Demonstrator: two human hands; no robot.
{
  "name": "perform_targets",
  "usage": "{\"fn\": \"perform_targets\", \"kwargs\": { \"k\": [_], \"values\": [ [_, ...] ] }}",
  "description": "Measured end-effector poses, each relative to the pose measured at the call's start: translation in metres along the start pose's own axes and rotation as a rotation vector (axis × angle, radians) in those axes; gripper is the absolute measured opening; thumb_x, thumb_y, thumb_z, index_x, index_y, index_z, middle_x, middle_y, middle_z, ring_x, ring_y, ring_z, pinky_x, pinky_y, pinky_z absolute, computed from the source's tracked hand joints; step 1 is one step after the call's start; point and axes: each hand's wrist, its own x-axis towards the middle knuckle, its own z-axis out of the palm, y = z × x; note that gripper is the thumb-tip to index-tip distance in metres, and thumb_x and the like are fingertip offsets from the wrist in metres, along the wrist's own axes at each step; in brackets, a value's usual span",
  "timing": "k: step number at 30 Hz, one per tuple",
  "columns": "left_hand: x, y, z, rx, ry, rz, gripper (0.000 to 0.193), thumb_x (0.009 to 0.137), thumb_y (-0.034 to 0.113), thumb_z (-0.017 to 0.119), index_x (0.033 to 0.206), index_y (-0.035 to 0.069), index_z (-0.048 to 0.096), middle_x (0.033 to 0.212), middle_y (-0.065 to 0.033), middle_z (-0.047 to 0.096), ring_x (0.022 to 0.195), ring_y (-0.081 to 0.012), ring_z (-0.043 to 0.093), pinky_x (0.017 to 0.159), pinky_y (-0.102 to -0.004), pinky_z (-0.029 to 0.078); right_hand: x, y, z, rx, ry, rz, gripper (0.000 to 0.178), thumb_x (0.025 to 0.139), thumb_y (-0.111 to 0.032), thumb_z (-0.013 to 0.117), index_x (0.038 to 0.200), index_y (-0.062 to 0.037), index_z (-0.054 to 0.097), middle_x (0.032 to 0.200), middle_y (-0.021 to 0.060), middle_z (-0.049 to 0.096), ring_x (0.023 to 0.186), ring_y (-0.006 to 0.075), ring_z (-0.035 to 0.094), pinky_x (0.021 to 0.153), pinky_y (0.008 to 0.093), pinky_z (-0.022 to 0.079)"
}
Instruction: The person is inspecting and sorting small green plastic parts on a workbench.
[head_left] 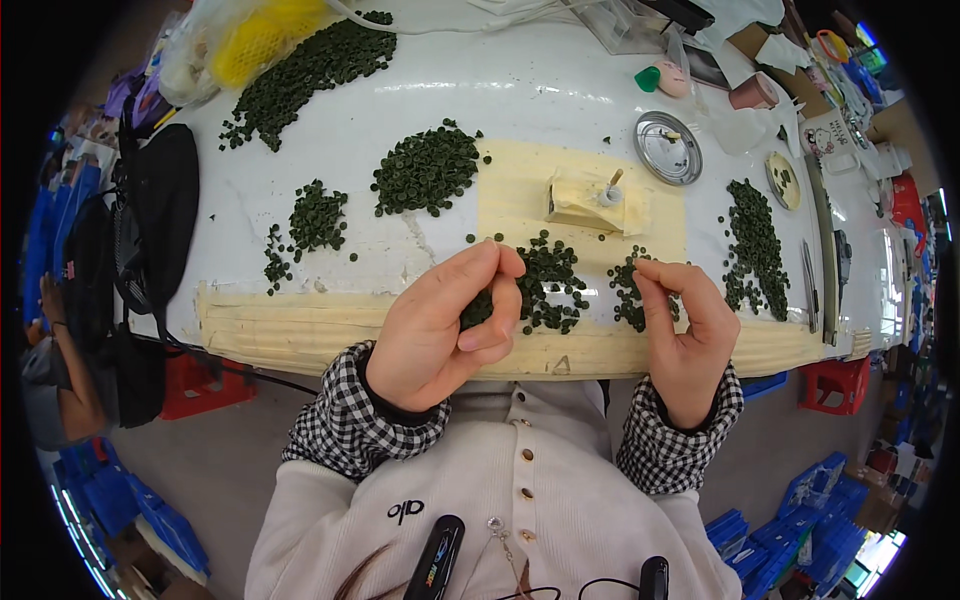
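My left hand is over the front of the table, thumb and index finger pinched together. What sits in that pinch, if anything, is too small to make out. Just right of it lies a pile of small dark green round pieces, partly hidden behind the hand. My right hand also pinches with thumb and index finger, its tips over a smaller cluster of green pieces. Whether a piece is between those fingertips I cannot tell. Beyond both hands stands a tape-wrapped block with a short upright peg.
More green heaps lie at the left, far left and right. A round metal tin stands behind the block, and tweezers lie at the right. A black bag hangs at the left edge. Red stools stand below.
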Motion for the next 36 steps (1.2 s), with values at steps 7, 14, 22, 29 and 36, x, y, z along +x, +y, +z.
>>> {"fn": "perform_targets", "kwargs": {
  "k": [7, 14, 22, 29, 36],
  "values": [
    [0.003, 0.002, 0.025, -0.005, 0.248, -0.029, 0.034, 0.096, 0.016, 0.034, 0.12, -0.005, 0.043, 0.082, -0.0061, 0.053, 0.062, -0.0069, 0.037, 0.056, -0.0189, 0.034, -0.001, -0.004, 0.004, 0.042, -0.041, -0.026, 0.016, 0.074, 0.01, 0.062, 0.087, 0.002, 0.064, 0.078, 0.0109, 0.063, 0.068, 0.0176, 0.06, 0.062, 0.0242, 0.047],
    [-0.001, -0.001, 0.012, 0.068, 0.102, -0.018, 0.032, 0.097, 0.018, 0.036, 0.118, -0.004, 0.047, 0.086, -0.0054, 0.056, 0.062, -0.0066, 0.037, 0.055, -0.0188, 0.033, -0.002, -0.008, 0.006, 0.082, -0.055, -0.041, 0.018, 0.072, 0.011, 0.062, 0.087, 0.0024, 0.064, 0.08, 0.0114, 0.063, 0.071, 0.0187, 0.061, 0.064, 0.0248, 0.047],
    [0.004, -0.006, 0.021, 0.106, 0.146, -0.039, 0.032, 0.097, 0.015, 0.037, 0.122, -0.003, 0.047, 0.081, 0.0013, 0.047, 0.063, -0.0037, 0.036, 0.053, -0.0179, 0.033, -0.003, -0.01, 0.009, 0.135, -0.048, -0.045, 0.02, 0.071, 0.011, 0.063, 0.088, 0.0012, 0.065, 0.081, 0.0111, 0.063, 0.071, 0.0195, 0.061, 0.065, 0.0256, 0.047],
    [0.002, -0.005, 0.018, 0.187, 0.146, -0.033, 0.031, 0.093, 0.009, 0.047, 0.121, -0.002, 0.048, 0.09, -0.004, 0.058, 0.058, -0.0023, 0.034, 0.051, -0.0156, 0.032, -0.006, -0.009, 0.013, 0.232, -0.042, -0.055, 0.021, 0.071, 0.012, 0.063, 0.089, 0.0009, 0.066, 0.081, 0.0104, 0.065, 0.073, 0.0186, 0.062, 0.067, 0.0249, 0.048],
    [0.003, -0.007, 0.008, 0.081, 0.072, -0.034, 0.023, 0.093, 0.009, 0.049, 0.113, 0.0, 0.054, 0.091, -0.0072, 0.063, 0.053, -0.0008, 0.03, 0.046, -0.0144, 0.027, -0.014, -0.02, 0.017, 0.554, -0.084, 0.2, 0.013, 0.079, 0.008, 0.06, 0.092, 0.0053, 0.062, 0.086, 0.0102, 0.067, 0.079, 0.0109, 0.062, 0.071, 0.0226, 0.05]
  ]
}}
